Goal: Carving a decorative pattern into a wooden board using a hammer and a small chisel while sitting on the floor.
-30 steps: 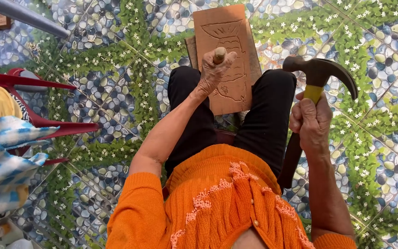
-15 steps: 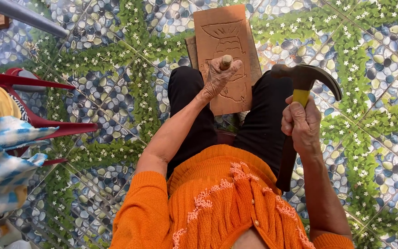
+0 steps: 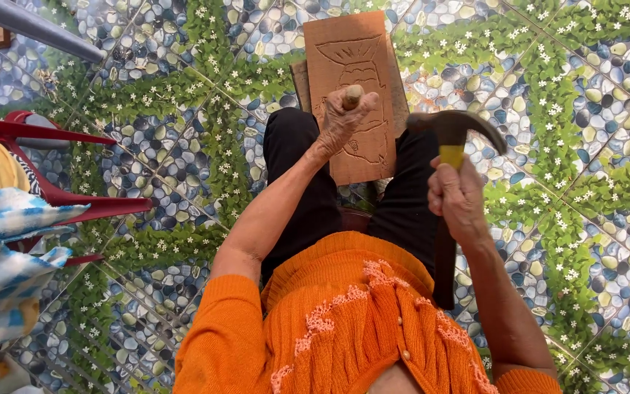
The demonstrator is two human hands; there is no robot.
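While a red plastic chair (image 3: 52,191) draped with blue-and-white checked cloth (image 3: 9,270) stands at the far left on the pebble-and-leaf patterned floor (image 3: 184,146), the person sits with black-trousered legs stretched ahead. The left hand (image 3: 344,120) has its grip wrapped fully round a wooden-handled chisel (image 3: 352,95), the rounded butt end poking up out of the fist and the blade hidden below, planted on the carved wooden board (image 3: 355,66). That flat, reddish-brown board lies between the knees, its long axis running away from the body, with shallow incised lines on its face. Just right of the chisel, and near it, the right hand (image 3: 459,197) is closed tight around a claw hammer (image 3: 452,131), dark metal head pointing left toward the chisel butt, yellow band under the head, dark handle running back toward the orange knitted cardigan (image 3: 351,328).
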